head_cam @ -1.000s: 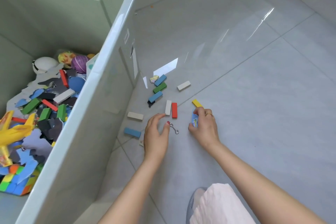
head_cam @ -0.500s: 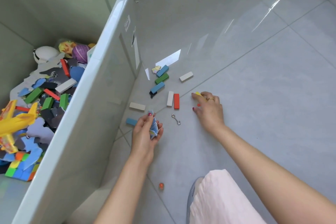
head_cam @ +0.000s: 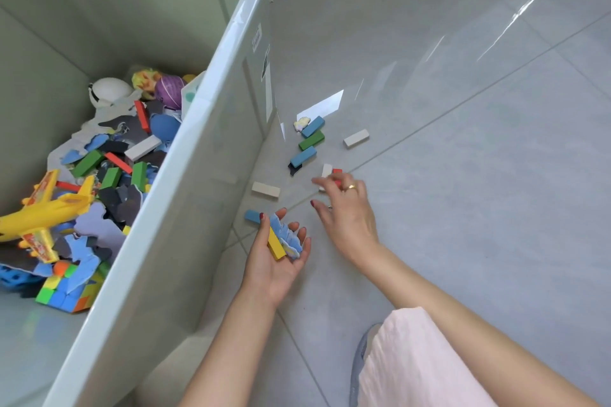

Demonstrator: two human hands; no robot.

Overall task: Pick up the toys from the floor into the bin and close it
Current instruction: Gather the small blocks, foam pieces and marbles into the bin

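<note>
1. Bin [head_cam: 211, 155] as the landmark: pale green, tall-walled, lid off, filling the left side, with a heap of toys at the bottom, a yellow toy plane [head_cam: 49, 211] among them.
2. Left hand [head_cam: 277, 261] sits palm up just beside the bin's near wall, fingers loosely cupped around a yellow block [head_cam: 276, 246] and a blue foam piece [head_cam: 289, 239] lying in the palm.
3. Right hand [head_cam: 347, 211] reaches out a little farther from the bin, palm down, fingers curled onto a red block [head_cam: 337, 172] that lies beside a white block [head_cam: 326, 171]; whether it truly pinches the red one, I cannot tell.
4. Floor tiles [head_cam: 463, 175] next to the bin carry the leftovers: a blue block [head_cam: 253, 216] touching the left fingertips, a cream block [head_cam: 265, 190] near the wall, then two blue blocks [head_cam: 312, 126] with a green block [head_cam: 311, 140] between them.
5. Farthest from the bin lies another white block [head_cam: 356, 137].
</note>
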